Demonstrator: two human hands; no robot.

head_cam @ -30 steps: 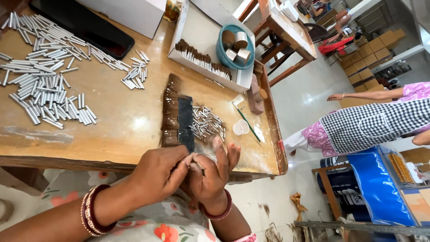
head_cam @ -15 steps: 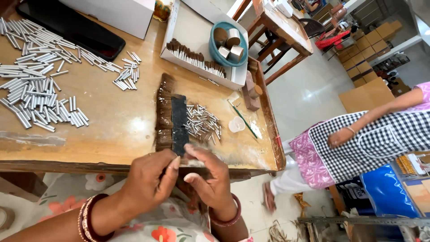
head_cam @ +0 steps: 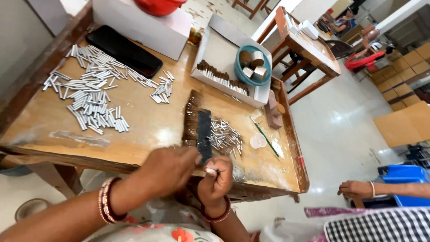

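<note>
We pinch a small metal tube [head_cam: 210,171] w/ right hand [head_cam: 216,179], left hand [head_cam: 172,168] closed beside it at table [head_cam: 148,130] edge, nr 1 dark comb [head_cam: 204,134], tube piles, 1 teal bowl [head_cam: 244,78].

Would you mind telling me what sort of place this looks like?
Probably a small handwork workshop. A worn wooden table carries heaps of little metal tubes, a white tray of brown-tipped pieces, and stacked cardboard boxes stand beyond.
</note>
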